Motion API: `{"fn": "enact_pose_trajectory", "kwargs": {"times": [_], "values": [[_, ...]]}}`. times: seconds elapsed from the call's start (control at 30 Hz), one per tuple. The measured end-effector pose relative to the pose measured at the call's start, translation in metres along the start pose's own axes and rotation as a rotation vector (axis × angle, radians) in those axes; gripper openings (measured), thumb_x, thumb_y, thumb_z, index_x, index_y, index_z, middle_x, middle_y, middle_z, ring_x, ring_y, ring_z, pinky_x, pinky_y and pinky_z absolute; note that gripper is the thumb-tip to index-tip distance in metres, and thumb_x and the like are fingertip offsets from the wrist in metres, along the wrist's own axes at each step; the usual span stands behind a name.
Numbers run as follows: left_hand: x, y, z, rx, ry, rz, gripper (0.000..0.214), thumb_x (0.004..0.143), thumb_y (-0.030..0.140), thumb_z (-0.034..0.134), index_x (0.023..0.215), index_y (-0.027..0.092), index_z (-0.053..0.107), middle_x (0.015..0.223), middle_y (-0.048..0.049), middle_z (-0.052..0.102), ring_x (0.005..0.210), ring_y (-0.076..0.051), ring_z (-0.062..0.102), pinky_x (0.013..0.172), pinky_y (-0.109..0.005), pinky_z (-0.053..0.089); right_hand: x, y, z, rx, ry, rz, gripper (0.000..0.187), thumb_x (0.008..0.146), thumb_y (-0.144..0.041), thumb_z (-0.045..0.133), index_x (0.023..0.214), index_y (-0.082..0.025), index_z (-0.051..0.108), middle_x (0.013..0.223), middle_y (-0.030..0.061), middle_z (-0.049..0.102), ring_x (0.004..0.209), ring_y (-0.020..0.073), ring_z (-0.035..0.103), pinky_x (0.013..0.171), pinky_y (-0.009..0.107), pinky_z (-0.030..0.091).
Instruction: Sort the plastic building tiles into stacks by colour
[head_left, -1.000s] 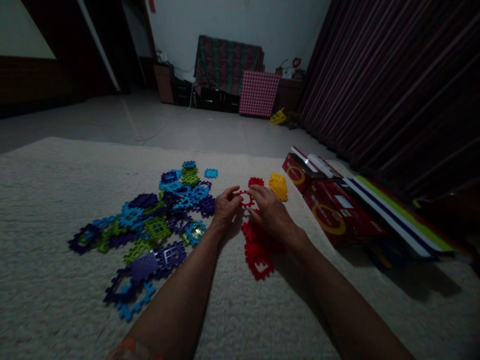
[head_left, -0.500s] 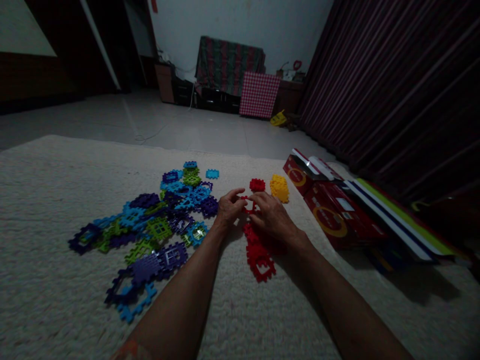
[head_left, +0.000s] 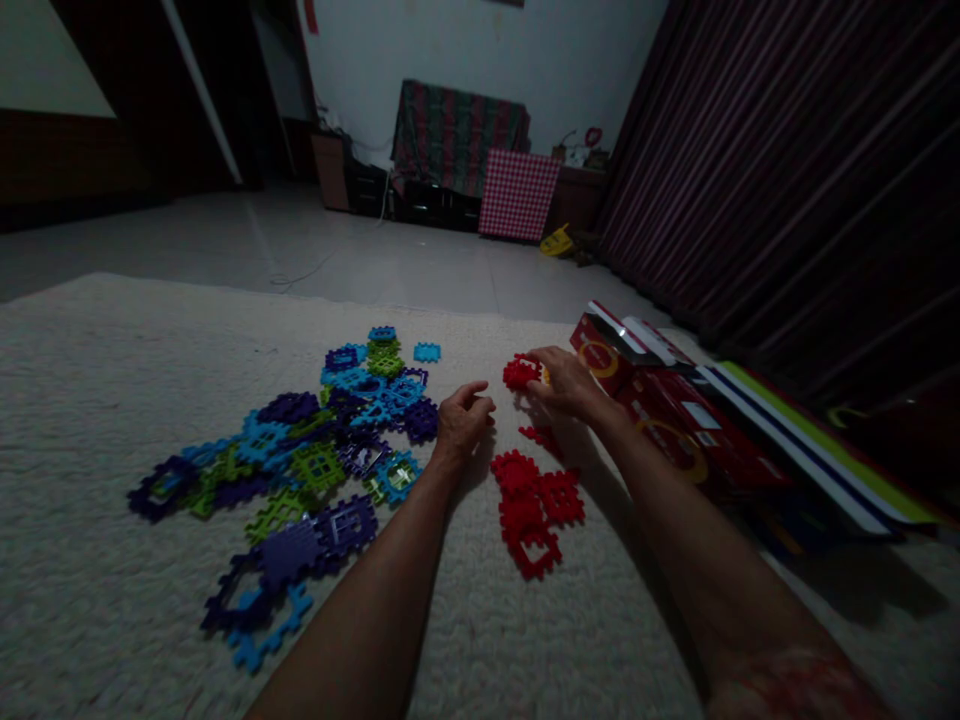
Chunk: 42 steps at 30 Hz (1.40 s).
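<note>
My right hand (head_left: 564, 381) reaches forward and its fingers touch a red toothed plastic tile (head_left: 519, 373) on the pale carpet (head_left: 112, 400); the yellow tiles behind it are mostly hidden by the hand. My left hand (head_left: 461, 420) rests on the carpet with fingers loosely curled and holds nothing I can see. Between my arms lies a cluster of red tiles (head_left: 534, 505). A small red piece (head_left: 541, 436) sits under my right wrist. Left of my left hand spreads a pile of blue, purple and green tiles (head_left: 315, 450).
A red cardboard box (head_left: 660, 400) lies open at the right, with striped flat packaging (head_left: 810, 440) beside it against a dark curtain. Beyond the carpet is bare floor, a covered cabinet (head_left: 457, 135) and a red checked panel (head_left: 517, 195) at the far wall.
My hands have come apart. The right hand moved forward to the far red tile, uncovering more red tiles near me. The left hand stayed in place and no longer pinches a red piece.
</note>
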<state>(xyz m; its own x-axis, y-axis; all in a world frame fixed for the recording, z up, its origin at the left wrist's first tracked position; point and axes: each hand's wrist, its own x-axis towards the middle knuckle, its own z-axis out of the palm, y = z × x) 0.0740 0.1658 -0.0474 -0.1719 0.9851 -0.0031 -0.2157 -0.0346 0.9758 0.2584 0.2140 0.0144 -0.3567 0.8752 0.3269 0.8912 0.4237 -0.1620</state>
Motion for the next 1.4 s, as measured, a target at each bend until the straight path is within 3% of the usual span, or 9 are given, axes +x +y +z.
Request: {"fn": "enact_pose_trajectory", "kwargs": {"times": [0.17,0.33,0.53,0.63,0.73,0.93,1.1,1.23,1.4], "values": [[-0.001,0.0,0.0,0.015,-0.002,0.013,0.045,0.061,0.023,0.062,0.103,0.014,0.073,0.065,0.0002,0.066,0.05,-0.012,0.058,0.048,-0.023,0.042,0.013,0.006,0.009,-0.034,-0.045,0.054,0.041,0.083,-0.019,0.062,0.123,-0.018,0.064,0.133,0.017,0.062,0.126,0.0358,0.052,0.106,0.064,0.032],[-0.001,0.002,-0.001,0.035,-0.004,0.011,0.045,0.06,0.023,0.061,0.103,0.013,0.074,0.063,0.0,0.066,0.05,-0.012,0.058,0.049,-0.023,0.042,0.017,0.006,0.012,-0.021,-0.075,0.073,0.04,0.083,-0.019,0.061,0.123,-0.018,0.064,0.132,0.0167,0.063,0.126,0.0358,0.051,0.109,0.065,0.028],[-0.003,0.004,0.0,0.035,0.003,0.0,0.045,0.06,0.023,0.062,0.102,0.014,0.074,0.062,0.0007,0.065,0.05,-0.012,0.057,0.048,-0.022,0.041,0.009,0.005,0.008,-0.013,-0.01,0.033,0.043,0.083,-0.02,0.062,0.125,-0.017,0.061,0.14,0.0164,0.057,0.131,0.034,0.049,0.108,0.058,0.033],[-0.005,0.008,0.001,0.044,0.004,-0.003,0.044,0.059,0.022,0.062,0.1,0.013,0.074,0.063,0.001,0.065,0.05,-0.012,0.056,0.049,-0.023,0.041,-0.008,-0.002,0.001,-0.004,0.023,-0.006,0.035,0.086,-0.019,0.057,0.12,-0.018,0.064,0.128,0.0143,0.063,0.12,0.0284,0.057,0.102,0.045,0.042],[-0.007,0.01,0.001,0.05,0.014,-0.006,0.043,0.059,0.022,0.063,0.1,0.014,0.074,0.061,0.0015,0.064,0.05,-0.012,0.056,0.049,-0.023,0.041,-0.03,-0.012,-0.008,0.024,-0.115,-0.029,0.03,0.088,-0.02,0.056,0.117,-0.019,0.067,0.114,0.0114,0.068,0.106,0.0234,0.062,0.092,0.034,0.046],[-0.006,0.006,0.001,0.044,0.02,0.003,0.044,0.06,0.023,0.064,0.102,0.013,0.074,0.055,0.0019,0.061,0.049,-0.012,0.056,0.048,-0.022,0.04,-0.055,-0.026,-0.014,-0.038,-0.438,0.024,0.027,0.089,-0.03,0.061,0.112,-0.017,0.069,0.106,0.0128,0.068,0.094,0.0237,0.063,0.08,0.031,0.045],[-0.005,0.006,0.001,0.052,0.017,0.015,0.044,0.059,0.021,0.062,0.101,0.013,0.074,0.059,0.001,0.063,0.05,-0.012,0.056,0.048,-0.022,0.04,-0.054,-0.025,-0.01,-0.032,-0.443,0.022,0.016,0.083,-0.019,0.059,0.093,-0.018,0.072,0.095,0.01,0.068,0.083,0.0198,0.061,0.071,0.028,0.042],[-0.006,0.007,0.002,0.058,0.017,0.015,0.043,0.059,0.021,0.061,0.1,0.013,0.073,0.062,0.0007,0.065,0.05,-0.012,0.057,0.048,-0.022,0.04,-0.053,-0.026,-0.018,0.012,-0.552,0.032,0.013,0.082,-0.017,0.058,0.083,-0.017,0.071,0.077,0.0049,0.067,0.066,0.0148,0.056,0.06,0.025,0.037],[-0.006,0.006,0.001,0.081,0.006,0.025,0.043,0.059,0.021,0.062,0.1,0.013,0.073,0.062,0.0006,0.065,0.052,-0.013,0.058,0.05,-0.023,0.042,-0.056,-0.032,-0.042,0.111,-0.573,0.039,0.018,0.081,-0.024,0.066,0.096,-0.015,0.071,0.087,0.0056,0.071,0.074,0.0158,0.06,0.063,0.024,0.041]]}}
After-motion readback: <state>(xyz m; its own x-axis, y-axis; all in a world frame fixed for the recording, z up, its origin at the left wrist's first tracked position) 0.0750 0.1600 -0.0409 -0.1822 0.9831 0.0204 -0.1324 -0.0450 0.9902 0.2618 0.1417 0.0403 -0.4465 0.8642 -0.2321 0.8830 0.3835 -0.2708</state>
